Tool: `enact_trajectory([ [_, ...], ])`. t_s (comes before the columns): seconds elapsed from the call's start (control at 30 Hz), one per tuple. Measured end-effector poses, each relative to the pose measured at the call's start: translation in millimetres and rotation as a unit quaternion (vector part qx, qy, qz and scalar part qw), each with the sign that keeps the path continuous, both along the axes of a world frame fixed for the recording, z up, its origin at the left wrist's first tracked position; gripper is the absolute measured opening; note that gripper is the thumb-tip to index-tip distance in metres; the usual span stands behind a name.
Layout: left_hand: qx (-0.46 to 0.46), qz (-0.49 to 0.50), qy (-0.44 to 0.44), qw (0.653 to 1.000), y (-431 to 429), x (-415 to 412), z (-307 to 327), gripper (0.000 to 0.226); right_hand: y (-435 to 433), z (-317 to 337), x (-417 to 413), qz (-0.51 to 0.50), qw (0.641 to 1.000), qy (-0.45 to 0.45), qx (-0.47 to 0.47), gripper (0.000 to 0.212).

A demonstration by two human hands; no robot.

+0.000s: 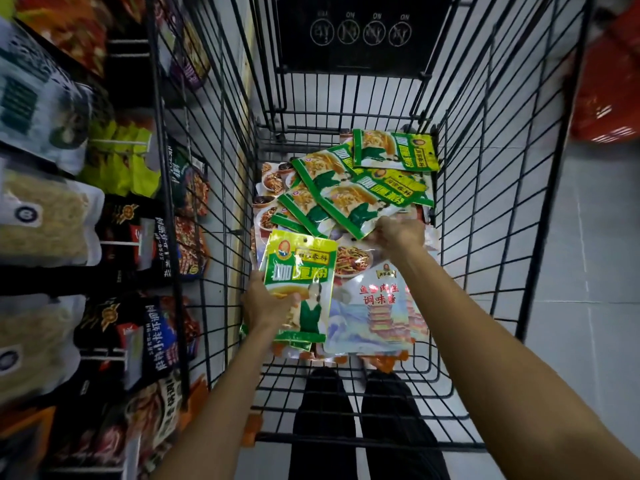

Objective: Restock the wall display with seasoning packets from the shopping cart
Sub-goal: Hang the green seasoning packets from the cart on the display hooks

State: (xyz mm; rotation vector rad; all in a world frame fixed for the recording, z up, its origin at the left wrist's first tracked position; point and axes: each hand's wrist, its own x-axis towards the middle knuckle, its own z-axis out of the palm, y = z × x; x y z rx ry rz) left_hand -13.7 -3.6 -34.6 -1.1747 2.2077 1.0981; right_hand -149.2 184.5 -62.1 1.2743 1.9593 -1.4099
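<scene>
Curry powder packets (pixel 349 202) lie heaped toward our shopping cart's (pixel 415 443) far end, slanting leftward, just ahead of our right hand (pixel 400 233), whose grip we cannot tell, while our farther left hand (pixel 268 306) grips one packet (pixel 299 289) upright.

Black wire shopping cart (pixel 485 202) open on top, access from above only; wire walls shut L, R and far side. Black plastic seat flap w/ white icons (pixel 356 32) blocks far end up high. Cart floor mostly covered: heap of green-yellow seasoning packets (pixel 346 188) in far half, pale blue-white packet w/ red text (pixel 374 313) near centre. Bare wire strips along near edge and R wall. Left hand (pixel 266 306) gripping single green-yellow packet (pixel 298 282) fills near-L corner; right hand (pixel 401 233) at heap's near edge, fingers hidden. Wall display of hanging packets (pixel 138 237) just beside cart's L wall, gap narrow. Grey tile floor (pixel 571 237) R of cart open
</scene>
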Motion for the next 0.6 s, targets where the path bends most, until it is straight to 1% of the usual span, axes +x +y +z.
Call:
enact_trajectory([
  [0.1, 0.023, 0.012, -0.003, 1.000, -4, -3, 2, 0.067, 7, 12, 40, 0.023, 1.000, -0.006, -0.013, 0.003],
  [0.13, 0.033, 0.024, -0.003, 0.999, -5, -3, 3, 0.071, 9, 16, 54, 0.017, 1.000, -0.004, -0.023, 0.003],
  [0.2, 0.055, 0.049, -0.008, 0.997, -5, -2, 3, 0.079, 14, 25, 79, 0.023, 1.000, -0.010, -0.018, 0.014],
  [0.3, 0.076, 0.059, 0.003, 0.995, -7, -1, 1, 0.071, 25, 33, 110, 0.052, 0.998, -0.034, -0.012, 0.023],
  [0.37, 0.079, 0.055, 0.005, 0.995, -9, -1, 1, 0.072, 32, 33, 125, 0.069, 0.997, -0.044, 0.012, 0.027],
  [0.43, 0.083, 0.053, 0.000, 0.995, -10, -1, 0, 0.076, 35, 33, 133, 0.089, 0.994, -0.053, 0.044, 0.036],
  [0.5, 0.085, 0.058, -0.003, 0.995, -11, -1, -1, 0.079, 33, 33, 132, 0.080, 0.994, -0.055, 0.050, 0.042],
  [0.6, 0.081, 0.067, -0.007, 0.994, -13, 1, -2, 0.078, 25, 33, 121, 0.138, 0.983, -0.071, 0.094, 0.052],
])
